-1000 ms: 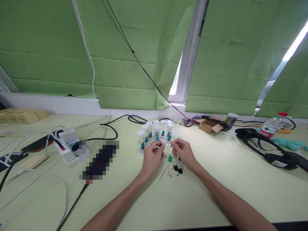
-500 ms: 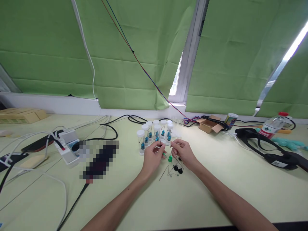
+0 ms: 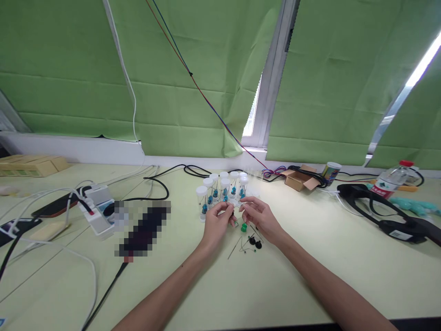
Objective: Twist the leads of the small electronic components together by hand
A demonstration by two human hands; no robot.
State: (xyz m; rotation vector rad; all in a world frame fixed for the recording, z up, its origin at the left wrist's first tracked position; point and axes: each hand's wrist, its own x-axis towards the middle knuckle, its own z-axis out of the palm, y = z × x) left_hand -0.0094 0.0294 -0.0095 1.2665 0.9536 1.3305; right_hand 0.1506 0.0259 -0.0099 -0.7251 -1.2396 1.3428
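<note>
Capped clear vials stand on the table beyond the left hand, whose thumb and forefinger pinch a small dark piece on the side facing its partner; fingers hide the piece's long axis. A green plastic piece lies below the gap, nearer the right hand, its fingers bent inward, their grip, if any, impossible to tell.

The table is pale yellow-green. A green bit, black bits and thin sticks lie near the middle. Clear tubes stand at twelve o'clock, an open brown box at two, a black headset at three, a white plug box at nine.
</note>
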